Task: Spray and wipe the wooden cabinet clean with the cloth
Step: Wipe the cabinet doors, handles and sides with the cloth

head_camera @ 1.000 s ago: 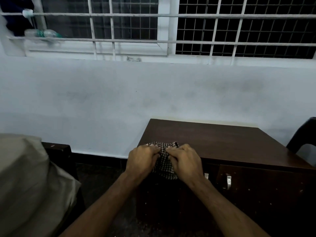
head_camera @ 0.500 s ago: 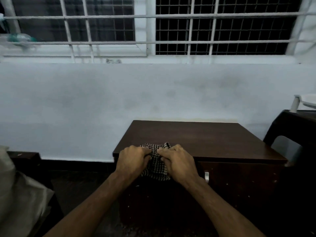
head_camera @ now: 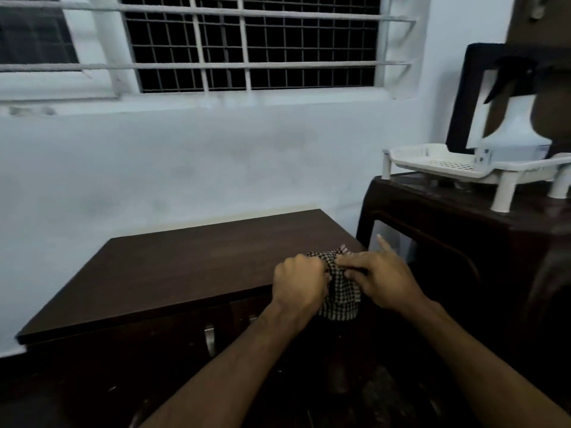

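Note:
A dark wooden cabinet point(head_camera: 185, 267) stands against the pale wall, its flat top bare. A black-and-white checked cloth point(head_camera: 341, 293) hangs bunched over the cabinet's front right edge. My left hand point(head_camera: 298, 284) grips the cloth's left side with curled fingers. My right hand point(head_camera: 381, 278) pinches its right side, with the index finger pointing up. A white spray bottle point(head_camera: 514, 134) with a black trigger head stands in a white tray at the right, away from both hands.
The white perforated tray point(head_camera: 432, 163) on short legs sits on a dark side table point(head_camera: 448, 230) right of the cabinet. Metal handles point(head_camera: 209, 338) show on the cabinet front. A barred window point(head_camera: 247, 44) runs above the wall.
The view has swung to the right, bringing the side table, tray and spray bottle into sight. Both hands still hold the cloth, now near the cabinet's right end.

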The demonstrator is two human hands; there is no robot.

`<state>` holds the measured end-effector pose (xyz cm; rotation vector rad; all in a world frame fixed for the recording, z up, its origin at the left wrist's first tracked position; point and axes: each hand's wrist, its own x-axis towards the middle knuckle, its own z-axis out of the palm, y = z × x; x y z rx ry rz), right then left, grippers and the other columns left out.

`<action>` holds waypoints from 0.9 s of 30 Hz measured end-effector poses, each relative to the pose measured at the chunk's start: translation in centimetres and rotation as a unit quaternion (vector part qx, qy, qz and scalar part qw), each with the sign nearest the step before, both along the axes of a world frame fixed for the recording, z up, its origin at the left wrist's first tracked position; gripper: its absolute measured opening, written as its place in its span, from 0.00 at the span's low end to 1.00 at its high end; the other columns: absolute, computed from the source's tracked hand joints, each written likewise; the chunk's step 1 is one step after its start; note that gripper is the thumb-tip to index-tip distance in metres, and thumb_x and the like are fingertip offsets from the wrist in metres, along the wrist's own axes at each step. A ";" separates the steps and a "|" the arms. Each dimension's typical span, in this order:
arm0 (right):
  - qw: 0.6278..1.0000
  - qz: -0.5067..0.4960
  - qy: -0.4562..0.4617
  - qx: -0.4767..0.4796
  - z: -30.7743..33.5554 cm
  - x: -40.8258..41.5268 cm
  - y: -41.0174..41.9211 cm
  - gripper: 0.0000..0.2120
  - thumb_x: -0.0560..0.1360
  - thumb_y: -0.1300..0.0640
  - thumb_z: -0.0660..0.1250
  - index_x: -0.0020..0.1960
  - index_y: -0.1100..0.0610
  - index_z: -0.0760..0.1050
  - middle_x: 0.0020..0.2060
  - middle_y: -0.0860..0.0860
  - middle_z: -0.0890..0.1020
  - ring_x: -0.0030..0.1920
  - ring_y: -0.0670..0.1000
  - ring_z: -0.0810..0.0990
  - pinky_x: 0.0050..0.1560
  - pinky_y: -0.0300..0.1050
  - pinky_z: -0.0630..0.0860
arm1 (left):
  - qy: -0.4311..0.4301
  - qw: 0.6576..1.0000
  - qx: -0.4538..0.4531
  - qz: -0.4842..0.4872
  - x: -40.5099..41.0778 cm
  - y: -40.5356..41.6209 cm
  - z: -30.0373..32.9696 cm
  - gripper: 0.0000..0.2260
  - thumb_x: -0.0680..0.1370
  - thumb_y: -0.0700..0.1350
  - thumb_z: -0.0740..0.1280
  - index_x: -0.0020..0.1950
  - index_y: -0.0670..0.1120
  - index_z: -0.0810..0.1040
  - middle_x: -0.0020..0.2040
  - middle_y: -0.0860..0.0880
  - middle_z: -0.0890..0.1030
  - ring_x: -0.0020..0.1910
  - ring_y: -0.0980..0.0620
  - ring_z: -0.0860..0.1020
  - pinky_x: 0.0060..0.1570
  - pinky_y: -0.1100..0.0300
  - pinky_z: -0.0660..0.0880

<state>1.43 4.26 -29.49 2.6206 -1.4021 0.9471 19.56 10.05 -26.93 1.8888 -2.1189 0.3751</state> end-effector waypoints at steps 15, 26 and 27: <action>0.998 -0.034 -0.061 -0.006 -0.9 2.6 2.2 0.17 0.76 0.64 0.67 0.61 0.51 0.83 0.60 0.49 0.84 0.63 0.52 0.80 0.63 0.47 0.77 | 0.043 0.998 -0.026 -0.033 1.2 0.3 -0.8 0.11 0.82 0.55 0.61 0.60 0.55 0.79 0.54 0.48 0.85 0.53 0.42 0.82 0.47 0.52 0.77; 0.998 -0.045 -0.042 -0.014 -1.9 5.8 3.1 0.19 0.76 0.61 0.67 0.63 0.46 0.82 0.60 0.47 0.83 0.61 0.51 0.80 0.59 0.46 0.77 | 0.046 0.999 -0.017 -0.021 6.3 2.9 -0.7 0.12 0.82 0.54 0.63 0.63 0.56 0.79 0.58 0.47 0.84 0.57 0.41 0.82 0.52 0.49 0.79; 0.998 -0.035 -0.040 -0.017 -1.9 7.3 3.7 0.19 0.76 0.61 0.67 0.63 0.45 0.82 0.60 0.46 0.84 0.61 0.51 0.80 0.58 0.47 0.78 | 0.046 0.999 -0.019 -0.011 7.7 3.6 -0.8 0.12 0.82 0.55 0.63 0.63 0.56 0.79 0.59 0.48 0.84 0.58 0.42 0.82 0.53 0.49 0.79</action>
